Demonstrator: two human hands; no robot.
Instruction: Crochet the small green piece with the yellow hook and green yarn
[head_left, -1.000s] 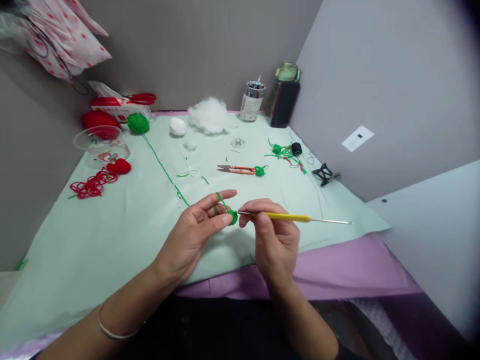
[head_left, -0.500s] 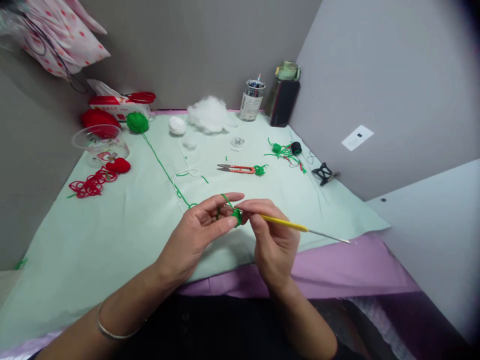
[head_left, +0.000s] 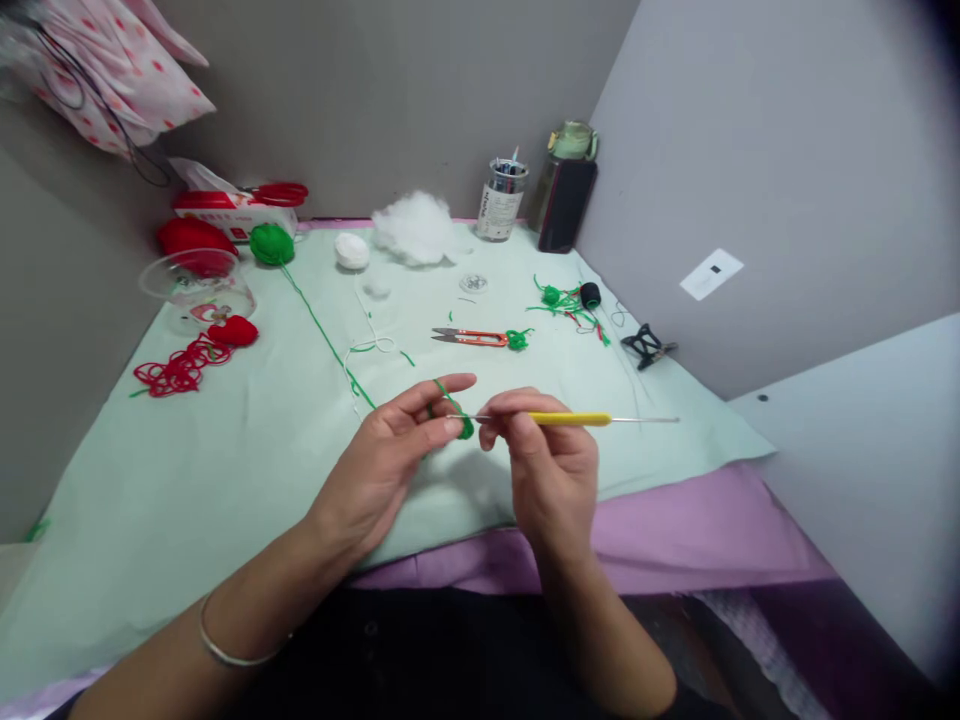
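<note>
My left hand (head_left: 390, 455) pinches a small piece of green crochet (head_left: 466, 429) between thumb and fingers. Green yarn loops over its raised index finger and runs back across the cloth to the green yarn ball (head_left: 272, 244). In my right hand (head_left: 551, 455) is a crochet hook with a yellow handle (head_left: 574, 419), held like a pencil and nearly level. Its thin metal tip reaches left to the crochet piece, beside the left thumb; whether it sits inside a stitch is too small to tell. Orange thread snips (head_left: 472, 338) lie beyond the hands, a green crocheted bit at their handle end.
Red yarn (head_left: 180, 368), a clear plastic tub (head_left: 196, 290) and a tissue box (head_left: 236, 215) stand left. A white yarn ball (head_left: 351, 251), stuffing (head_left: 418, 228), a pen jar (head_left: 501, 200) and a phone (head_left: 568, 205) line the back. A black clip stand (head_left: 648, 347) lies right.
The hook has swung from slanting down at its right end to almost level. The crochet piece has shifted slightly left, and my right fingers have drawn a little away from it.
</note>
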